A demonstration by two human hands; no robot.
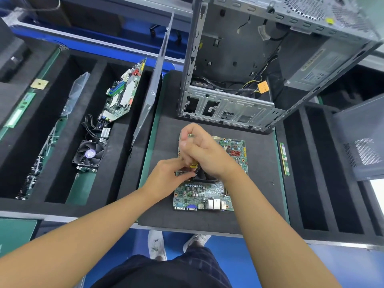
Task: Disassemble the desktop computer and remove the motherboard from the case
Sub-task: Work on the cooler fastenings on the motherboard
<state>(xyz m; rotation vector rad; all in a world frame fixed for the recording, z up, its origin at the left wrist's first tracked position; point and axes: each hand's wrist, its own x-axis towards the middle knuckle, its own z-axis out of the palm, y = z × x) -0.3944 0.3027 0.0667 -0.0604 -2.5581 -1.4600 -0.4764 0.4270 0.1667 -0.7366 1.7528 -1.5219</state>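
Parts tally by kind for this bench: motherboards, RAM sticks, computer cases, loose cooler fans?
Motherboards: 2
RAM sticks: 2
Computer case: 1
Loose cooler fan: 1
Total: 6

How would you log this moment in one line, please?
motherboard on mat, out of case | right hand grips screwdriver | left hand fingers at its tip

blue floor (353, 267), black foam-topped workbench (187, 222) with deep slots (315, 173), green mat edge (152, 129), even bright light
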